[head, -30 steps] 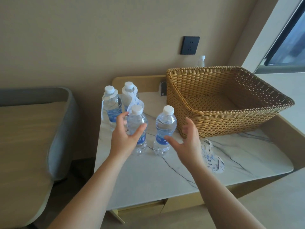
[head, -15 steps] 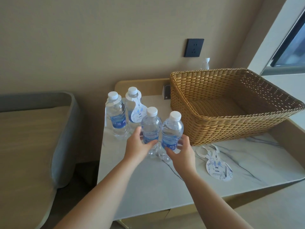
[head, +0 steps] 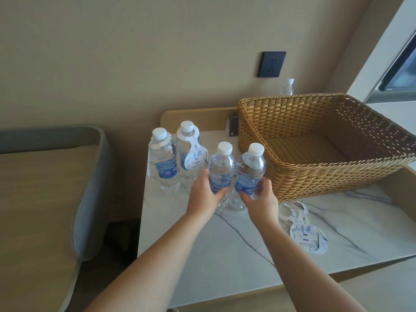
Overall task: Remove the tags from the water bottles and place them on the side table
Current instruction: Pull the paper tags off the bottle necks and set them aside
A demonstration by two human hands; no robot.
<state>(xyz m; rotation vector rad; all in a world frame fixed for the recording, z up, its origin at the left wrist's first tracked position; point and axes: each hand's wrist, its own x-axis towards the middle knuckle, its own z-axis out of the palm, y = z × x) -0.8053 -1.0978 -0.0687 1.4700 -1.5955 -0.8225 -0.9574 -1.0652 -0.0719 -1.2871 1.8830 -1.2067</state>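
Observation:
Several clear water bottles with white caps and blue labels stand on the marble side table (head: 202,239). My left hand (head: 206,194) grips the front left bottle (head: 221,167), which has no tag. My right hand (head: 261,197) grips the front right bottle (head: 251,170), also without a tag. Behind them, the back left bottle (head: 163,158) and the back right bottle (head: 188,145) each carry a white paper tag (head: 194,157) around the neck. Removed tags (head: 306,233) lie flat on the table to the right of my right hand.
A large empty wicker basket (head: 315,172) fills the table's back right, close beside the front right bottle. Another bottle (head: 287,86) stands behind it near a dark wall socket (head: 272,64). A grey-edged bed (head: 56,199) lies to the left across a gap.
Both hands went from open and apart to closing around the two front bottles. The two bottles now stand closer together.

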